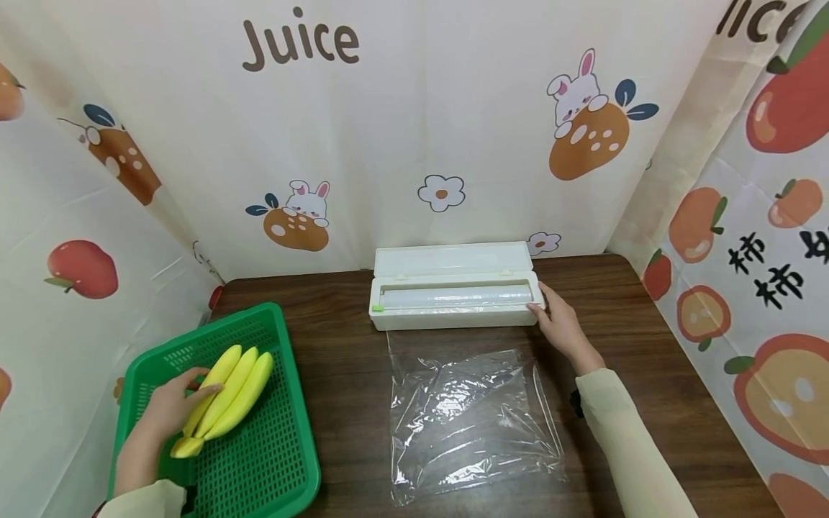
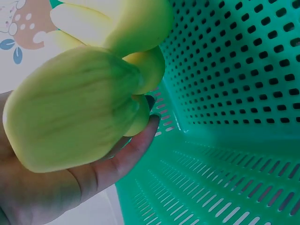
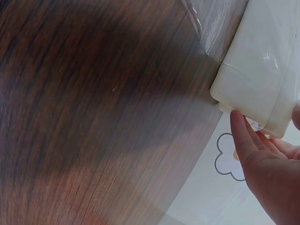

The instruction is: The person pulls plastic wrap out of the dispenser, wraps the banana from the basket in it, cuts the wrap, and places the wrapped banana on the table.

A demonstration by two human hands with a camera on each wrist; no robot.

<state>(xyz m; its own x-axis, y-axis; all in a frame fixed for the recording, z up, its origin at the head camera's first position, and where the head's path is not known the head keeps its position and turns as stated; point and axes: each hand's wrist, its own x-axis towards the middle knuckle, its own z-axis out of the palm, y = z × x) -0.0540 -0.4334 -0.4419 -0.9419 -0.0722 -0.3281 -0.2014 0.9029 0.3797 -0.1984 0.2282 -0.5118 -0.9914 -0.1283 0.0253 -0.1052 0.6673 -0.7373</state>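
Bananas (image 1: 229, 392) (in left hand (image 1: 170, 407)) fill basket (image 1: 272, 460); film (image 1: 469, 421) fronts dispenser (image 1: 453, 288).

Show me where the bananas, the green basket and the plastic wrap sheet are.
bananas (image 1: 236, 392), head view, middle of the bunch
green basket (image 1: 275, 460), head view, bare perforated floor
plastic wrap sheet (image 1: 469, 421), head view, centre of the sheet on the table

Yellow, green, cream and dark wood against a cartoon-print backdrop

The bananas (image 1: 229, 394) are bright yellow; the perforated basket (image 1: 272, 460) under them is vivid green with a grid of small holes. The cling-film dispenser (image 1: 453, 286) is cream-white with a small green tab, and the sheet of film (image 1: 473, 421) is clear and glossy. The table (image 1: 337, 360) is dark brown woodgrain. The backdrop (image 1: 453, 108) is off-white, printed with orange strawberries, white rabbits, red fruit and brown "Juice" lettering.
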